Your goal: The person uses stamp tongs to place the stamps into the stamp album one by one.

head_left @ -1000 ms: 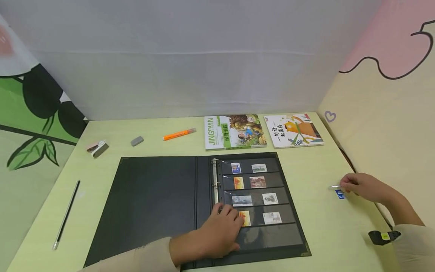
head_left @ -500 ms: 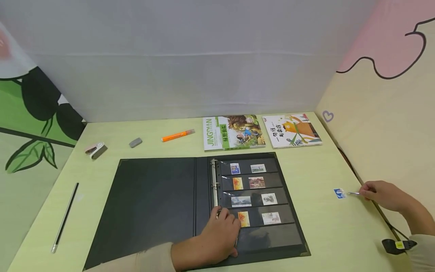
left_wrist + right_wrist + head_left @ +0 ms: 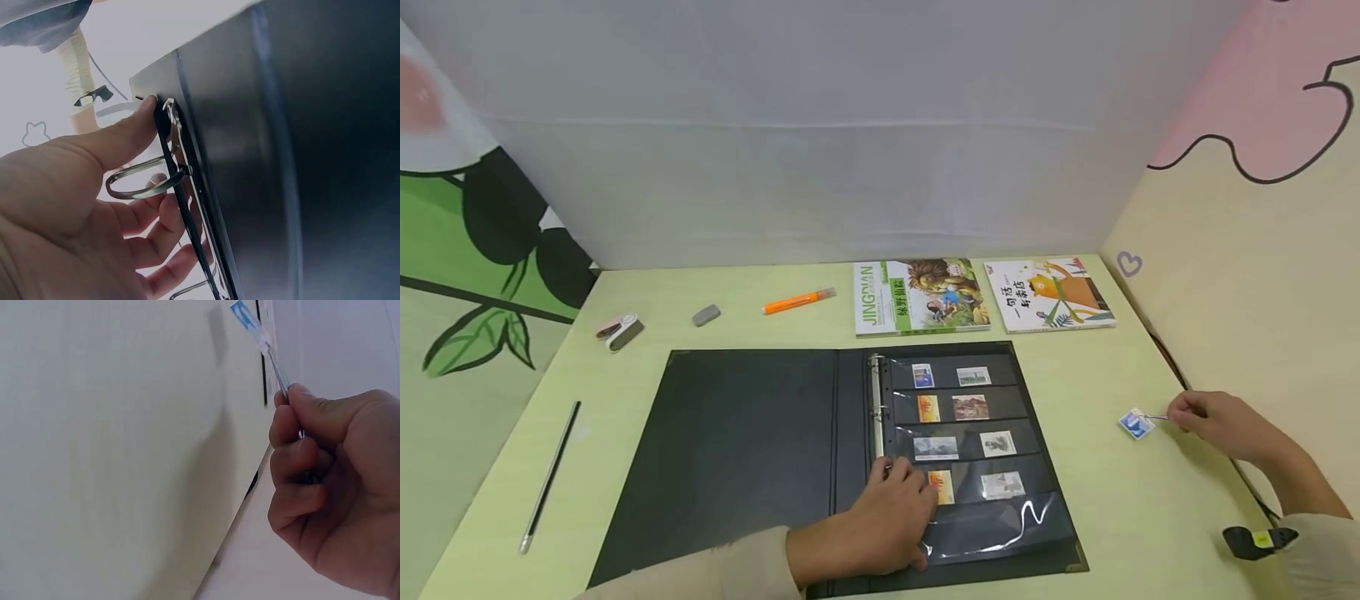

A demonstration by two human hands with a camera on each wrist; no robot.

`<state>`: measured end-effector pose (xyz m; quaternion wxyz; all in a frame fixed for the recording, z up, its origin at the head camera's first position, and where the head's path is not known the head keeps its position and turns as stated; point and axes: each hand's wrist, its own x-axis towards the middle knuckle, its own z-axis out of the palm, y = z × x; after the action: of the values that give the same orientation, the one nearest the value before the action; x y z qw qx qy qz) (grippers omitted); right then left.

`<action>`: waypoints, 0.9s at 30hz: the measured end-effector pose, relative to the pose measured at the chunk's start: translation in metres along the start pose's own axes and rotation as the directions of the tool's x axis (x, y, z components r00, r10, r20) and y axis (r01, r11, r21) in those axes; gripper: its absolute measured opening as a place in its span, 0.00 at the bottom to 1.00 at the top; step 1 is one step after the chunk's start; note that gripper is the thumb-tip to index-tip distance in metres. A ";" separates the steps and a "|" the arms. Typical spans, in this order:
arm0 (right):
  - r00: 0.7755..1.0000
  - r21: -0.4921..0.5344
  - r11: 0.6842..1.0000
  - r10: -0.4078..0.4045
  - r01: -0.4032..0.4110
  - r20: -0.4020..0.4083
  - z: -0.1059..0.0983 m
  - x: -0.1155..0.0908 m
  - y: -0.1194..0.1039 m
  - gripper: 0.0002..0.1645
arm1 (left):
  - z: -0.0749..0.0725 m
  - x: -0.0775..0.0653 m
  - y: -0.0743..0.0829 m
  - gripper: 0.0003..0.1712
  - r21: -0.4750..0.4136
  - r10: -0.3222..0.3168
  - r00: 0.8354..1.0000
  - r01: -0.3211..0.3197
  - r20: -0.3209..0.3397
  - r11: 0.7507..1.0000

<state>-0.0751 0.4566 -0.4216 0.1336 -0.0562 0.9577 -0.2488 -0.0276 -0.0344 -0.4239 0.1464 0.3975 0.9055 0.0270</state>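
Observation:
Slim metal tweezers (image 3: 277, 367) are pinched between the thumb and fingers of my right hand (image 3: 1232, 425), at the table's right side. Their tips hold a small blue-and-white stamp (image 3: 1137, 423) by its pale edge. In the right wrist view the stamp (image 3: 245, 317) is off the table, its shadow apart from it. My left hand (image 3: 880, 521) rests on the lower inner part of the black stamp album (image 3: 745, 433), beside the metal rings (image 3: 144, 178). Its thumb tip touches the page edge, and its other fingers bend loosely onto the page. Stamps (image 3: 970, 407) sit in the page's upper strips.
Two books (image 3: 921, 296) (image 3: 1049, 293) lie behind the album. An orange marker (image 3: 797, 302), a grey eraser (image 3: 706, 315) and a small stapler (image 3: 623, 332) line the back left. A black pencil (image 3: 550, 479) lies left of the album. A wall borders the table's right edge.
My right hand drew back from the stamp, then came in with the tweezers and picked it up; the stamp is now tilted and shifted slightly left. The left hand stays on the album.

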 end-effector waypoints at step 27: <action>0.822 0.175 0.895 -0.446 0.410 0.354 0.087 0.094 -0.177 0.07 | -0.011 0.009 -0.018 0.15 -0.151 0.085 0.996 -0.079 0.034 0.985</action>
<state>-0.1330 0.2461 -0.4292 0.2620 -0.3112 0.8629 -0.2998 -0.0490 -0.0395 -0.4185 0.1929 0.4228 0.8806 0.0929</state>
